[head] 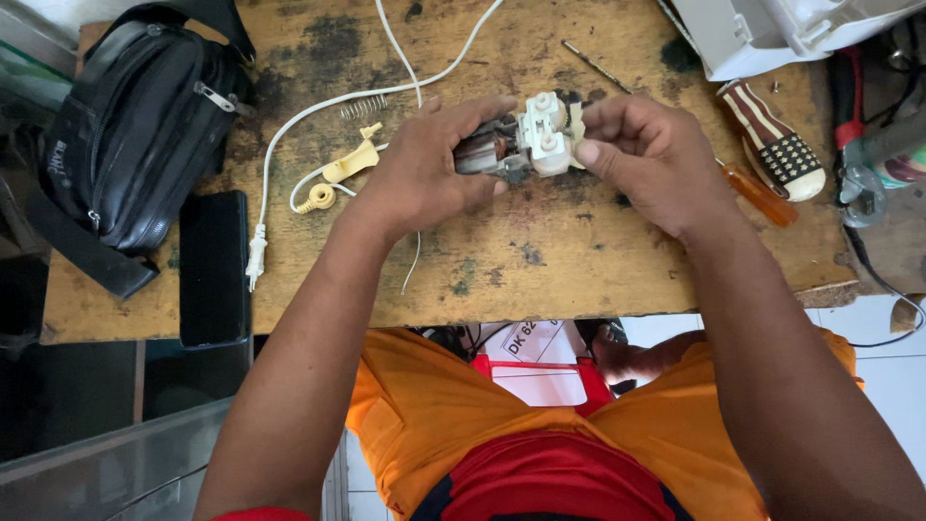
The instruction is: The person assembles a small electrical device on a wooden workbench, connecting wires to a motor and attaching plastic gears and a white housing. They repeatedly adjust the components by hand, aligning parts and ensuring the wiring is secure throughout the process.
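Both hands meet over the middle of the bench. The left hand [424, 169] is curled closed around the dark, coppery end of a small electric motor [516, 145], thumb underneath, fingers wrapped over the top. The right hand [646, 154] pinches the other end, thumb and fingertips clamped on the motor's white plastic housing. So the motor sits gripped between the two hands, lifted just above the wooden tabletop [540, 260], which is stained with dark blotches.

Moving outward on the left: a pale yellow plastic piece [349, 162] lies just beside the left wrist, with a small metal spring [364, 106] above it. A white power cord [318, 106] loops across the board and ends in a plug [256, 256] near the front edge. Further left, a black phone [213, 267] lies flat, and a black zip bag [135, 135] fills the corner.

On the right: a screwdriver with an orange handle [762, 193] lies partly hidden behind the right hand, a striped and starred handle [776, 145] rests just beyond it, and a white plastic casing [772, 34] sits at the top edge.
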